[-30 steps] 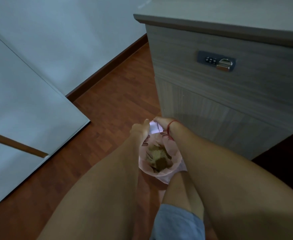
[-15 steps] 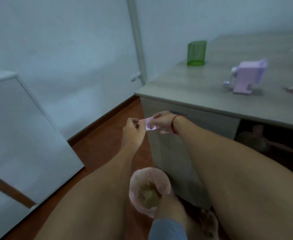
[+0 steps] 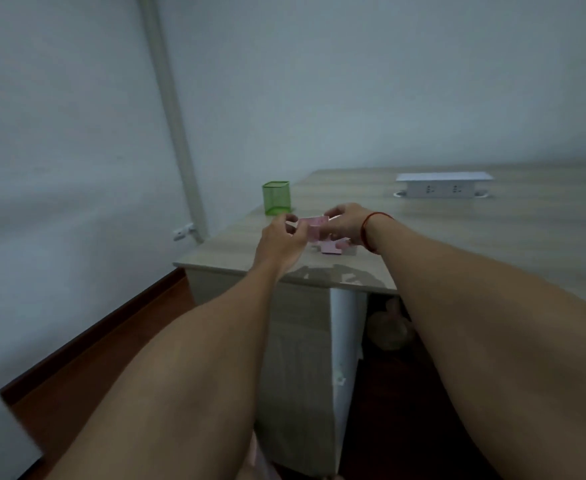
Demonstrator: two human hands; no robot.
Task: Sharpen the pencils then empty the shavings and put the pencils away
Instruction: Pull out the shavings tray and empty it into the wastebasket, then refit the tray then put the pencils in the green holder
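1. Head view, looking across the corner of a pale wood-grain worktop [image 3: 492, 244]: pinching a small pink plastic shavings drawer [image 3: 314, 224] from both sides, with the left hand [image 3: 279, 239] gripping its left side and the right hand [image 3: 345, 221] curling fingers over its right side.
2. Holding that drawer in the air just above a pale pink-lilac plastic sharpener body [image 3: 333, 248], which is standing on the worktop and mostly hidden behind the hands.
3. Judging the emptying as finished or nearly so, with the drawer likely meant for its slot in the sharpener. Not seeing inside the drawer, so not claiming it free of shavings.
4. Remaining to do, by this reading: seating the drawer, then putting the pencils away.
5. Finding no pencils anywhere in this view, so not telling how many are sharpened or where they are lying.
6. Noting a green square mesh pen holder [image 3: 277, 198] standing upright near the worktop's left edge, just beyond the hands and apart from them. Seeing nothing poking above its rim, and finding its inside too dim to confirm.
7. Noting also a white socket block [image 3: 444, 184] farther back on the worktop, well apart from the hands.
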